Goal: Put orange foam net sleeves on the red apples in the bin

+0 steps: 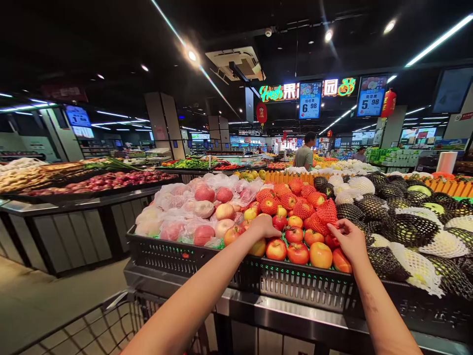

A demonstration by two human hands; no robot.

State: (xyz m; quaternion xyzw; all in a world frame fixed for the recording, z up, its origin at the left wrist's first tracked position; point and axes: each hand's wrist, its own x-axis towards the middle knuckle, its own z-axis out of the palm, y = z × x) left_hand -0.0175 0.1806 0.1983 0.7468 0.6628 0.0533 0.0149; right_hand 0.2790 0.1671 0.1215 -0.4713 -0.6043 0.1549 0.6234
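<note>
My left hand (263, 228) reaches down among the red-yellow apples, its thumb beside a red apple (280, 222). Most of its fingers are hidden, so I cannot tell whether it grips one. Bare apples (298, 253) line the front of a black plastic crate (306, 283). On the right, my right hand (349, 239) pinches the edge of a red foam net (322, 217) with thumb and fingers. Whether fruit sits inside that net is unclear. Behind both hands lie several apples in red nets (288, 201).
Plastic-wrapped apples (204, 235) fill the crate's left part. Netted green melon-like fruit (410, 229) is heaped at right. A wire shopping cart (99, 325) stands low at left, near an onion counter (96, 185). A person (304, 155) stands beyond the display.
</note>
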